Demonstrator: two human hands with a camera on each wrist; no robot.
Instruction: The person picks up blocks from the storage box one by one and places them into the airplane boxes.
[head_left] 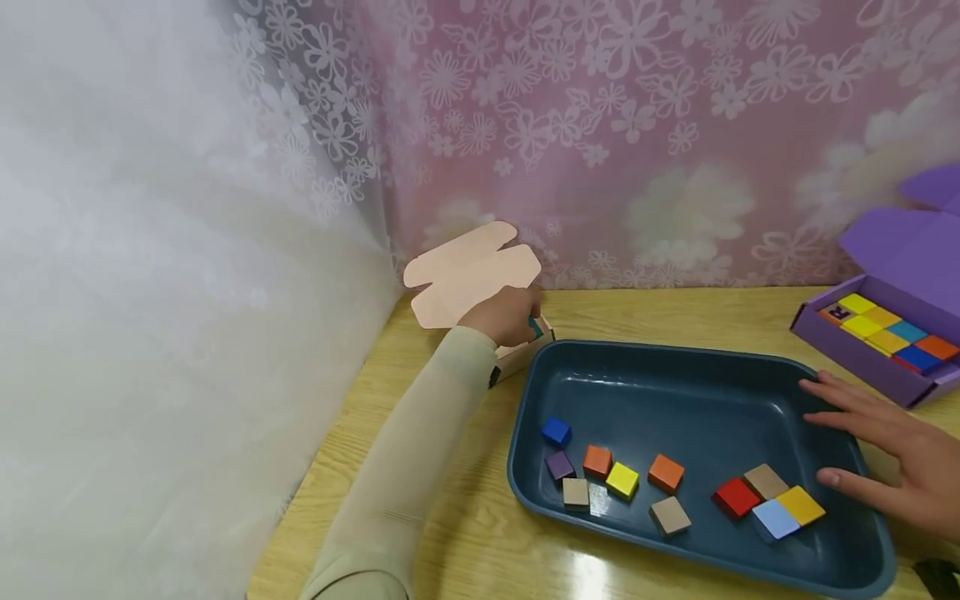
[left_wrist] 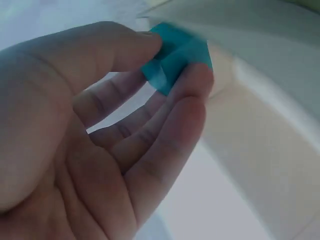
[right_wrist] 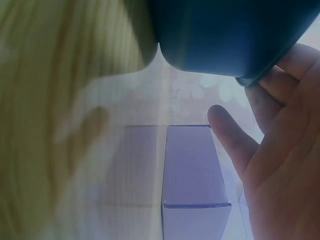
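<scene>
My left hand (head_left: 502,317) is over the small cream box (head_left: 519,360) with its lid raised behind. Between thumb and fingers it pinches a teal block (left_wrist: 172,57), which shows only as a sliver in the head view. Fingers spread and fairly straight, my right hand (head_left: 911,458) touches the right rim of a dark blue tray (head_left: 645,400). Several coloured blocks lie in that tray, among them a blue block (head_left: 557,432), a purple block (head_left: 559,466), a yellow block (head_left: 622,481) and a red block (head_left: 737,497). The box's inside is mostly hidden by my left hand.
At the far right, an open purple box (head_left: 855,354) holds rows of coloured blocks. A floral curtain (head_left: 637,167) hangs behind the wooden table (head_left: 375,400), and a white sheet (head_left: 150,292) hangs at the left. The tray's raised rim stands close to the cream box.
</scene>
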